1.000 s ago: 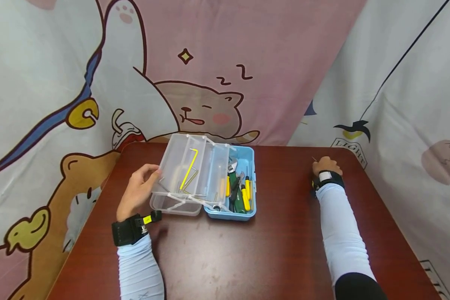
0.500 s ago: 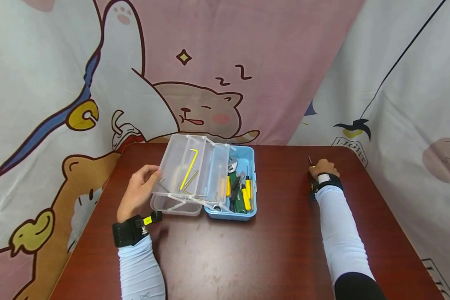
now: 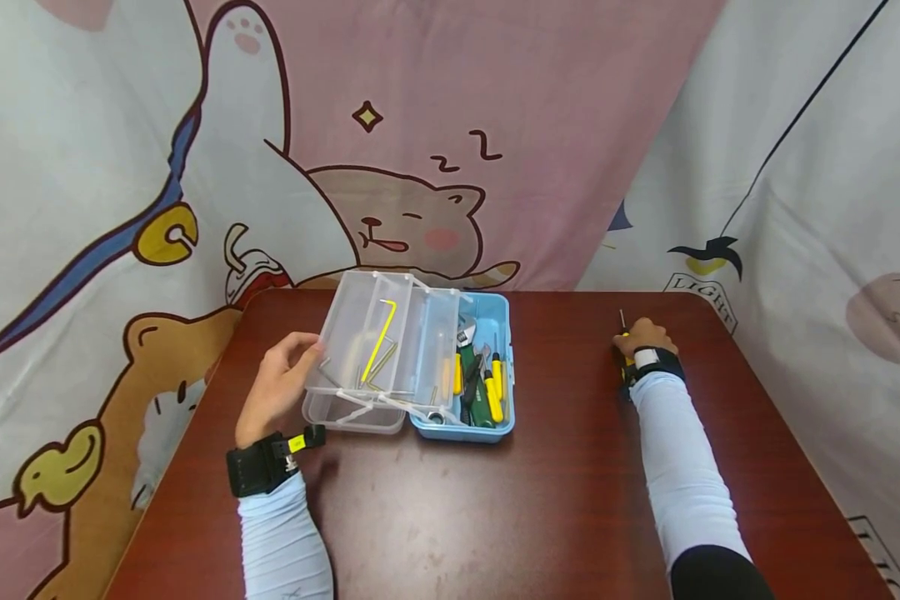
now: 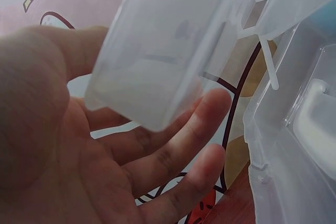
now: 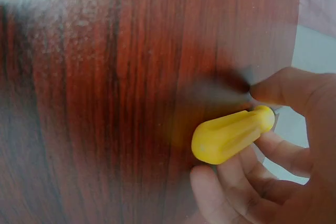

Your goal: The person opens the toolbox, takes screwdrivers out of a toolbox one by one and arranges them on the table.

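My left hand (image 3: 277, 387) holds the left end of a clear plastic tray (image 4: 152, 51), its thumb on one side and fingers on the other. The tray, raised on white hinge arms, belongs to a blue toolbox (image 3: 508, 358) and carries a yellow hex key (image 3: 379, 340) and metal ones. Far to the right, my right hand (image 3: 648, 337) is low over the table. Its fingers curl beside the yellow handle of a screwdriver (image 5: 231, 136); in the right wrist view the thumb stands slightly apart from that handle. The slim shaft points away toward the back edge.
The blue base holds several tools, including an adjustable wrench (image 3: 465, 329) and yellow-handled screwdrivers (image 3: 492, 396). A lower clear section (image 3: 352, 412) stands at the box's left. A printed curtain (image 3: 570, 125) hangs behind the brown table (image 3: 555, 500).
My right hand has shifted slightly left, and more of the screwdriver shows beside it, its shaft now pointing toward the back. The left hand and toolbox stay about the same.
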Tool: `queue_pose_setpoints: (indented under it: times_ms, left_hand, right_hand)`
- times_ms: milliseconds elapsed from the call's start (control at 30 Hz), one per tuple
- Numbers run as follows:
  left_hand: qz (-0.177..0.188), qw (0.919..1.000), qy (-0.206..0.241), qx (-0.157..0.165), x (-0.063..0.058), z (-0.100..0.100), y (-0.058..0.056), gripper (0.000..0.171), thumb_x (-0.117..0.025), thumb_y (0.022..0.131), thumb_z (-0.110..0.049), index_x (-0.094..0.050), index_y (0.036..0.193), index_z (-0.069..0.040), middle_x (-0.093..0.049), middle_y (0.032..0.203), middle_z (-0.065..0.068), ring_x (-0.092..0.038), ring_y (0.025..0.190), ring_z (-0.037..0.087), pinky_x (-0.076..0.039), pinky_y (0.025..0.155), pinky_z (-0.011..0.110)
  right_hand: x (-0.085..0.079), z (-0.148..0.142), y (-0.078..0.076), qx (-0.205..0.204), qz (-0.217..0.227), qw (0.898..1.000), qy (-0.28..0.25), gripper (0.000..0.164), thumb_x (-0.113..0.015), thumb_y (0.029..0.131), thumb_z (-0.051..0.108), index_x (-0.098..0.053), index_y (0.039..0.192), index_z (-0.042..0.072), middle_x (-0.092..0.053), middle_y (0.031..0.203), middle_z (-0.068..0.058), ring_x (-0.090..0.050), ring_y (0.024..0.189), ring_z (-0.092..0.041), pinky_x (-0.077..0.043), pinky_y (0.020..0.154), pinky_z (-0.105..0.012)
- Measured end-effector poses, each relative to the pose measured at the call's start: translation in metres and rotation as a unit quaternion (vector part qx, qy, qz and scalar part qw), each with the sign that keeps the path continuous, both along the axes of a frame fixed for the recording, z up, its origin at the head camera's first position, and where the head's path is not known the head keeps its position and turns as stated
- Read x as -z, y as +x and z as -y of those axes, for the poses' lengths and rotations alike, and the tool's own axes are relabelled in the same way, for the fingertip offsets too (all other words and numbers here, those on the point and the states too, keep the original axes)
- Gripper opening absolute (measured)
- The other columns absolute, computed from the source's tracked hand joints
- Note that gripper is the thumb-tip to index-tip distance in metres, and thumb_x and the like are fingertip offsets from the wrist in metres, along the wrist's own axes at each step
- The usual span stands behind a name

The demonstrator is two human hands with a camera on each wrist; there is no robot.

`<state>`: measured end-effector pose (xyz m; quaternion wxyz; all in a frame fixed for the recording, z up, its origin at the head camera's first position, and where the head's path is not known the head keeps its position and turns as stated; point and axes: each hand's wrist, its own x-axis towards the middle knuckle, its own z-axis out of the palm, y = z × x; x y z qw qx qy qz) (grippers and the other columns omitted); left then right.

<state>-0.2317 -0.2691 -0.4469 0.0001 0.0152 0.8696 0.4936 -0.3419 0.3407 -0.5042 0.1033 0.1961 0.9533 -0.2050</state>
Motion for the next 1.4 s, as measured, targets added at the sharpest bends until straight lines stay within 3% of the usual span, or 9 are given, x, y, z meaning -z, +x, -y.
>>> queue_pose_setpoints:
  times_ms: [200, 567, 733, 833, 1100, 1267, 1400]
  left_hand:
    - [-0.003, 1.0000, -0.004, 0.000, -0.002, 0.001, -0.001, 0.054, -0.048, 0.112, -0.045, -0.054, 0.146, -0.004, -0.057, 0.145, 0.024, -0.057, 0.124, 0.038, -0.050, 0.100, 0.049]
    - [-0.013, 0.9998, -0.012, 0.007, -0.003, 0.003, -0.002, 0.052, -0.049, 0.112, -0.040, -0.054, 0.146, -0.001, -0.058, 0.145, 0.025, -0.057, 0.124, 0.036, -0.047, 0.093, 0.035]
    - [-0.012, 0.9997, -0.023, 0.002, -0.004, 0.003, -0.002, 0.052, -0.048, 0.112, -0.042, -0.055, 0.145, -0.002, -0.058, 0.144, 0.023, -0.057, 0.120, 0.036, -0.048, 0.090, 0.035]
    - [-0.007, 0.9997, -0.023, 0.000, -0.005, 0.002, -0.002, 0.054, -0.048, 0.112, -0.045, -0.055, 0.145, -0.004, -0.059, 0.144, 0.023, -0.057, 0.119, 0.035, -0.049, 0.090, 0.036]
    - [0.004, 0.9999, -0.011, 0.003, -0.003, 0.001, -0.002, 0.056, -0.047, 0.111, -0.047, -0.053, 0.148, -0.005, -0.057, 0.146, 0.022, -0.057, 0.121, 0.035, -0.050, 0.092, 0.038]
    - [0.008, 0.9999, -0.011, 0.001, -0.003, 0.000, 0.001, 0.057, -0.047, 0.111, -0.048, -0.052, 0.149, -0.005, -0.055, 0.149, 0.023, -0.054, 0.125, 0.037, -0.049, 0.100, 0.051]
    - [0.004, 1.0000, -0.009, 0.001, -0.003, 0.000, 0.002, 0.057, -0.047, 0.111, -0.047, -0.052, 0.149, -0.005, -0.056, 0.148, 0.023, -0.055, 0.124, 0.037, -0.050, 0.098, 0.049]
  right_hand:
    - [-0.012, 0.006, 0.001, -0.009, 0.028, 0.999, -0.014, 0.053, -0.057, 0.102, 0.039, -0.061, 0.118, -0.011, -0.064, 0.098, -0.026, -0.063, 0.084, -0.042, -0.053, 0.073, -0.053]
    - [-0.017, 0.012, -0.009, -0.054, 0.055, 0.997, 0.007, 0.057, -0.053, 0.103, 0.038, -0.059, 0.125, -0.014, -0.065, 0.109, -0.031, -0.063, 0.092, -0.045, -0.053, 0.079, -0.058]
    - [-0.026, 0.025, -0.010, -0.065, 0.018, 0.997, 0.027, 0.068, -0.054, 0.100, 0.039, -0.044, 0.139, -0.016, -0.057, 0.127, -0.042, -0.059, 0.113, -0.059, -0.048, 0.096, -0.072]
    - [-0.035, 0.041, -0.012, -0.081, -0.007, 0.996, 0.032, 0.075, -0.054, 0.100, 0.040, -0.038, 0.147, -0.016, -0.049, 0.137, -0.045, -0.053, 0.123, -0.063, -0.043, 0.103, -0.075]
    - [-0.069, 0.103, -0.011, -0.133, -0.064, 0.988, 0.032, 0.068, -0.057, 0.101, 0.038, -0.044, 0.151, -0.006, -0.050, 0.148, -0.036, -0.048, 0.138, -0.054, -0.038, 0.111, -0.074]
    - [-0.089, 0.144, 0.002, -0.167, -0.103, 0.980, 0.024, 0.063, -0.063, 0.100, 0.033, -0.047, 0.151, -0.002, -0.050, 0.150, -0.031, -0.050, 0.137, -0.050, -0.040, 0.111, -0.073]
    - [-0.104, 0.173, 0.017, -0.202, -0.122, 0.972, 0.015, 0.063, -0.066, 0.100, 0.032, -0.047, 0.151, 0.001, -0.052, 0.149, -0.027, -0.054, 0.132, -0.048, -0.045, 0.108, -0.071]
